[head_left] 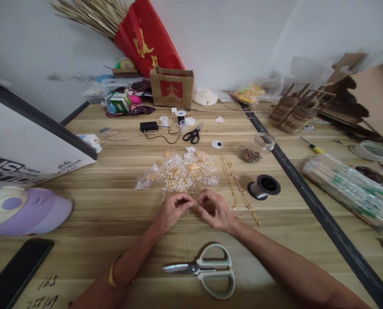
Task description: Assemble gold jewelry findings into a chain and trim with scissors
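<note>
My left hand (176,209) and my right hand (214,209) face each other low over the wooden table, thumbs and fingertips pinched. What lies between the fingertips is too small to make out. Just beyond them spreads a pile of gold and silver beads (178,178), with small clear bags among it. Right of my right hand lie gold chains (235,182) and a spool of thin clear line (262,187). Nearer to me, below both hands, rest scissors with pale handles (204,268). A gold bracelet (111,274) circles my left wrist.
Black-handled scissors (193,135), a black adapter (149,126) and a jar of coloured beads (256,150) stand farther back. Bundled sticks in plastic (349,189) lie right. A phone (19,274), a purple-and-white object (33,210) and a large white box (33,141) occupy the left.
</note>
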Motion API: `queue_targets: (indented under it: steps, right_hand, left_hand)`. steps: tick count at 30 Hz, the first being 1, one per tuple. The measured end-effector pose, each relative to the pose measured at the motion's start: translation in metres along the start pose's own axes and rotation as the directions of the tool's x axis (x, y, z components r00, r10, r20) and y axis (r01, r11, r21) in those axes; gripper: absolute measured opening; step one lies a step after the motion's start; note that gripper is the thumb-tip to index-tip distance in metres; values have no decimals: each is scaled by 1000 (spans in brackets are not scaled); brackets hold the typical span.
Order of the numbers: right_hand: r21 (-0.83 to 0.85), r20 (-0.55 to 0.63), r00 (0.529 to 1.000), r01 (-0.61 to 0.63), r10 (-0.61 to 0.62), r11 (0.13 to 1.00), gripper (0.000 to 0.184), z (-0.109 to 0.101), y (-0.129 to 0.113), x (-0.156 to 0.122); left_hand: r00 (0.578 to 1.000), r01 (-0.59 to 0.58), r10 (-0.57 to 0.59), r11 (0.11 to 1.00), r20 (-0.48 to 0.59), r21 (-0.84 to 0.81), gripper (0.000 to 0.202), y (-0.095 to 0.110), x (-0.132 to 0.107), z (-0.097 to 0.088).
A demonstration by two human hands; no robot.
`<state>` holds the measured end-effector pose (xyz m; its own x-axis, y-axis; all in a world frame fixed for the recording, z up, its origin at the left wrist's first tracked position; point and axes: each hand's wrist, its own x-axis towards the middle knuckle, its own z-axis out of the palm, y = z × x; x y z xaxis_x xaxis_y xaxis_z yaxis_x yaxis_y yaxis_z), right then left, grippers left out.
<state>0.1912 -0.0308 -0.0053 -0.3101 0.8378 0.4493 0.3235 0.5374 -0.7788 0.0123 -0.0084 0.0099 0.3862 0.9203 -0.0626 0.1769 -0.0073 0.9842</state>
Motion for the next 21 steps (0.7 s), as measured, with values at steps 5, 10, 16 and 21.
queue_targets:
  steps: [5, 10, 16, 21]
  right_hand:
    - [-3, 4, 1000, 10, -10, 1000, 6, 2, 2, 2]
    - [16, 12, 1000, -1, 0, 1000, 9, 1, 3, 4]
    - [8, -16, 999, -36, 37, 999, 9, 0, 2, 3]
    - [156, -61, 978, -189, 201, 969, 19, -3, 3, 1]
  left_hand:
    - [1000, -18, 18, 1000, -10, 10, 10, -2, 1, -1]
    - [998, -32, 34, 998, -44, 52, 10, -1, 3, -2]
    - [996, -45, 51, 995, -74, 87, 11, 6, 5, -4]
    - [997, -52, 57, 991, -45, 121, 13, 9, 6, -5]
